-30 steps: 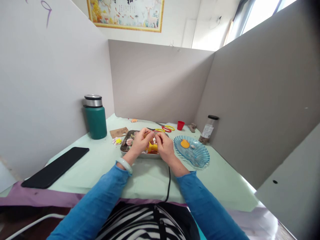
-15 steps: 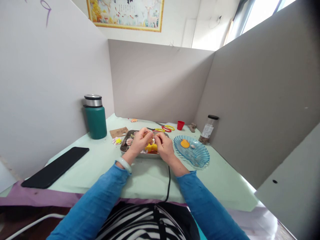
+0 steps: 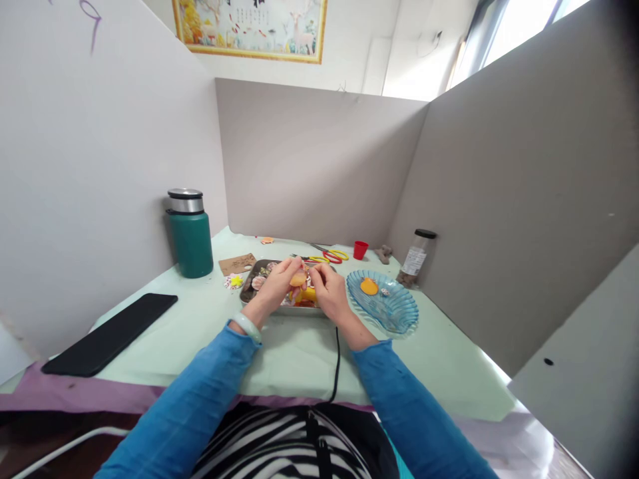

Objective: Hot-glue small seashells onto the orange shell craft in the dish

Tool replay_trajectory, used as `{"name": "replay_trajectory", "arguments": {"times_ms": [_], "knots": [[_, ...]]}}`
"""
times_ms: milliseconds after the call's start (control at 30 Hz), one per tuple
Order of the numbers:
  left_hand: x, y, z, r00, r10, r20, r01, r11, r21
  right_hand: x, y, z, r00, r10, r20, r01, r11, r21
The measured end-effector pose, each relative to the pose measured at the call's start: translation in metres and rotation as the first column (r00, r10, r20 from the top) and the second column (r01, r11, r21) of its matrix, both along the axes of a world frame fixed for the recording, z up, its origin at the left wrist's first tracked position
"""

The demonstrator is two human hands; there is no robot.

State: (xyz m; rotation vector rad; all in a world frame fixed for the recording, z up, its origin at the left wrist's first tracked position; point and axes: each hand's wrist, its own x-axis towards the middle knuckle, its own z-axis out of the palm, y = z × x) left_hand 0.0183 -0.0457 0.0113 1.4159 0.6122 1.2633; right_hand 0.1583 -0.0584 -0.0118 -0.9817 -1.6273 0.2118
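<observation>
My left hand [image 3: 279,286] is closed on a small, flat, pale orange piece [image 3: 298,279] over a metal tray [image 3: 279,311]. What the piece is made of is hard to tell. Close beside it, my right hand [image 3: 328,293] has its thumb and fingertips pinched together near the piece's right edge. Whatever lies between those fingertips is too small to name. Below the hands, the tray holds a yellow item [image 3: 304,297], a pink shell-like piece [image 3: 258,283] and other small bits, partly covered by my hands.
A green bottle [image 3: 192,243] and a black mat [image 3: 112,332] are on the left. Scissors [image 3: 333,257] and a red cup [image 3: 361,250] stand behind the tray. To the right are a blue dish [image 3: 394,316] and a clear jar [image 3: 415,259]. Partitions enclose the table.
My left hand has turned, so the orange piece in its fingers now shows its broad face. My right hand has barely moved and stays pinched beside it.
</observation>
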Motion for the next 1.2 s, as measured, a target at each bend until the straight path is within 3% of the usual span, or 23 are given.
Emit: {"name": "replay_trajectory", "arguments": {"times_ms": [167,467,667,1200], "knots": [[-0.0015,0.0017,0.0006,0.998,-0.040,0.040,0.043,0.997,-0.069,0.0004,0.0004,-0.0005,0.999,-0.043,0.032,0.043,0.999,-0.007],[-0.0040,0.0014,0.0008,0.995,-0.068,0.069,0.072,0.996,-0.056,0.0009,0.0012,-0.0013,0.996,-0.071,0.054,0.071,0.997,0.000],[-0.0027,0.0025,-0.0014,1.000,0.011,0.000,-0.011,1.000,-0.022,0.0006,-0.0006,-0.0001,0.994,-0.079,0.081,0.079,0.997,0.004],[-0.0022,0.0022,-0.0049,0.997,0.050,-0.061,-0.047,0.998,0.042,-0.0004,-0.0023,0.0002,0.988,-0.081,0.131,0.081,0.997,0.011]]}}
